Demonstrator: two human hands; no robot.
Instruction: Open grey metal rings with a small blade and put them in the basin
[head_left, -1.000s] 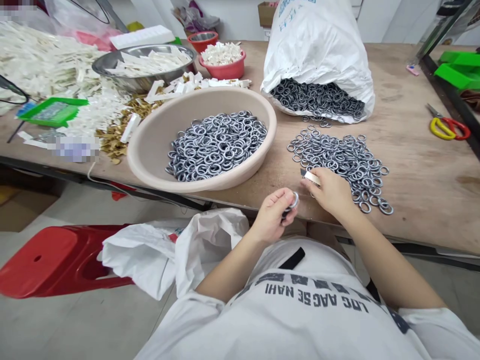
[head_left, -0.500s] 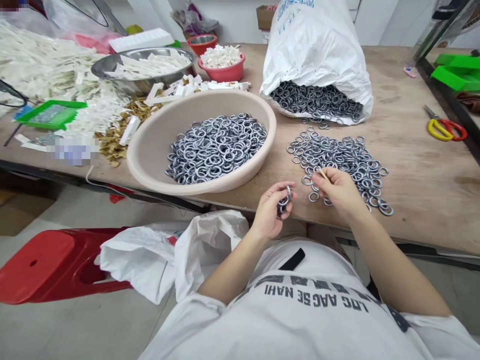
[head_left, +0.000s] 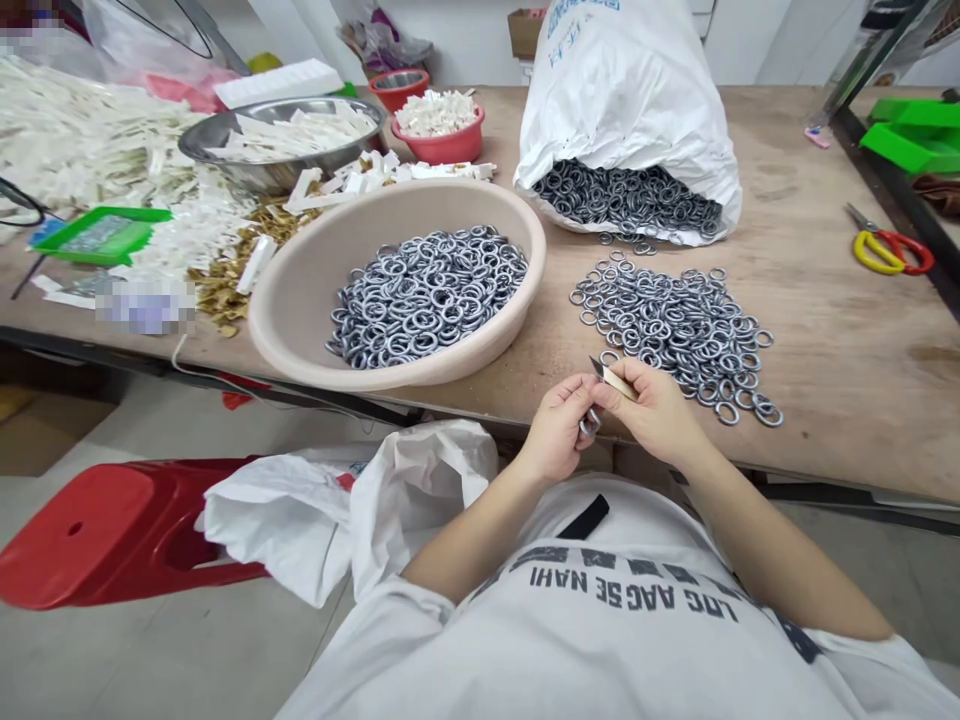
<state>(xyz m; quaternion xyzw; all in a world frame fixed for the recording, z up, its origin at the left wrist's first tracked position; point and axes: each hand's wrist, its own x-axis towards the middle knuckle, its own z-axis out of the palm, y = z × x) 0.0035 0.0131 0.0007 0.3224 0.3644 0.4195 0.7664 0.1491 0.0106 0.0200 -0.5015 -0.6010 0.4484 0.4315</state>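
Observation:
My left hand (head_left: 556,428) is closed around a few grey metal rings (head_left: 589,424) at the table's front edge. My right hand (head_left: 660,412) touches it and pinches a small blade with a pale handle (head_left: 613,379), its tip pointing left and up. A loose pile of the same rings (head_left: 675,325) lies on the wooden table (head_left: 840,330) just beyond my right hand. A beige basin (head_left: 300,290) to the left holds many more rings.
A white sack (head_left: 630,100) lies open at the back, spilling rings. Yellow and red scissors (head_left: 889,250) lie far right. White plastic pieces, a steel bowl (head_left: 225,135), a red bowl (head_left: 442,145) and a green tray (head_left: 97,235) fill the left. A red stool (head_left: 97,530) and white bag (head_left: 360,500) sit below.
My right hand has left the ring pile and come back to meet my left hand. Both hands now touch at the table edge, with the blade raised.

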